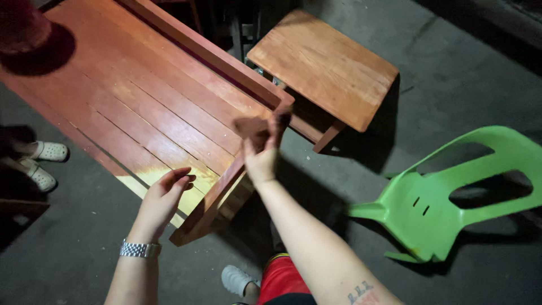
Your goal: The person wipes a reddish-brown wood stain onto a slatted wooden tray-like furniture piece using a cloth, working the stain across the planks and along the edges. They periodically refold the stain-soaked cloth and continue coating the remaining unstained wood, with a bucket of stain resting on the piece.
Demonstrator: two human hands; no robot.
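Observation:
My right hand (261,158) is raised over the corner of a reddish wooden bench (141,101) and pinches a small brown stained pad or cloth (252,129) against the end of the bench's side rail (226,62). My left hand (164,197) hovers open, fingers curled, over the pale front edge of the slatted seat. It holds nothing and wears a metal watch at the wrist. The near edge of the seat looks lighter and less stained than the other slats.
A small wooden stool or table (324,65) stands just behind the bench. A green plastic chair (451,192) lies tipped on the concrete floor at right. Another person's feet in white clogs (45,161) are at the left edge. My own white shoe (237,279) shows below.

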